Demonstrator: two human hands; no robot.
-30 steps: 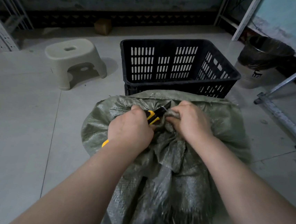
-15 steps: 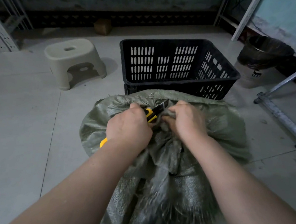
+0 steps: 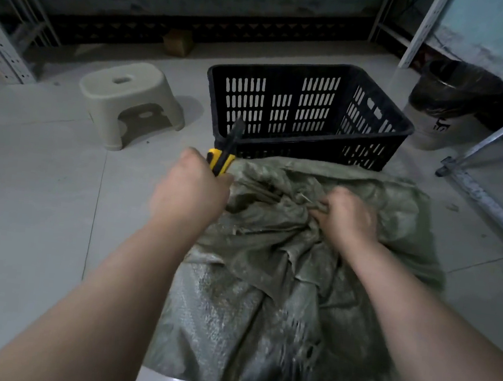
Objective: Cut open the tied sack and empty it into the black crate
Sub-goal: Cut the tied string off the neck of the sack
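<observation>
On the floor [image 3: 28, 199] right below me lies the green woven sack [image 3: 264, 299], its far edge touching the near wall of the black crate [image 3: 304, 140]. The sack's neck is bunched into folds near its far end, and the cloth there looks loosened, though I cannot tell whether the tie is fully cut.

My right hand [image 3: 349, 218] has its grip closed on a twist of the sack's gathered neck, fingers curled down into the folds. My left hand [image 3: 191, 193] is just off the sack's left far corner, its grip closed around a yellow and black utility knife [image 3: 224, 154]. The knife points up and away from me, its dark tip standing in front of the crate's near left corner, clear of the cloth.

The crate sits upright with slotted walls, and I see nothing lying in it from here. To its left, well apart, a pale plastic stool [image 3: 130, 95] stands on the floor. To its right, near the wall, is a bin [image 3: 449, 102] lined with a dark bag. A grey metal frame [image 3: 483, 197] rests on the floor at the right edge.
</observation>
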